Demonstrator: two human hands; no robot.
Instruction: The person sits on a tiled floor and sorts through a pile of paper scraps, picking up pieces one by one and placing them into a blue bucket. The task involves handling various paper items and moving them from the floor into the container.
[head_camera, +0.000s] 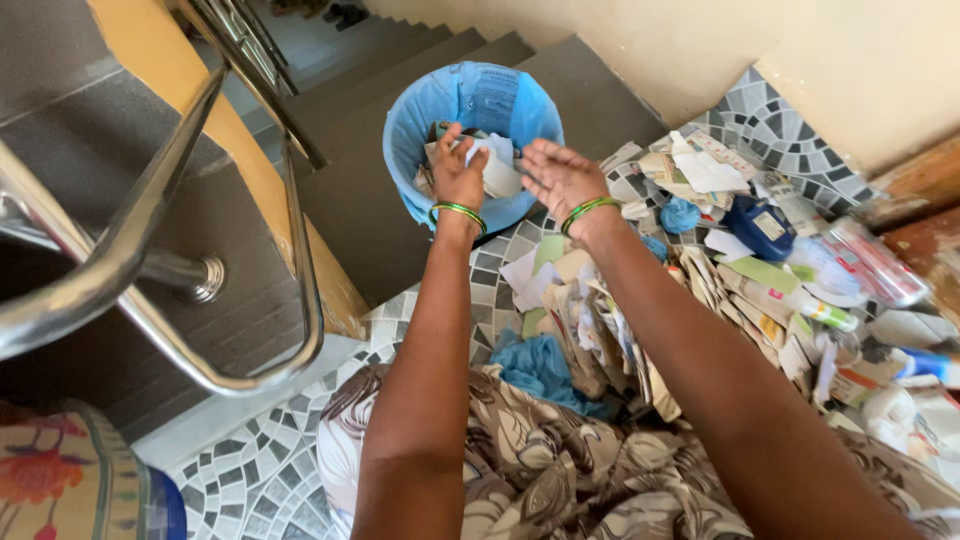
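A round bin lined with a blue bag (430, 100) stands on the stair step just below the landing, with white papers (498, 165) inside. My left hand (455, 175) reaches over its near rim, fingers curled, touching the papers in the bin. Beside it my right hand (560, 175) hovers with palm up and fingers spread, holding nothing. Each wrist wears a green bangle.
A heap of papers, cartons and wrappers (760, 290) covers the mosaic landing (260, 470) to my right, with a blue cloth (540, 365) and a dark blue box (760, 228). A steel handrail (150, 230) runs on the left. Grey stairs (360, 190) descend ahead.
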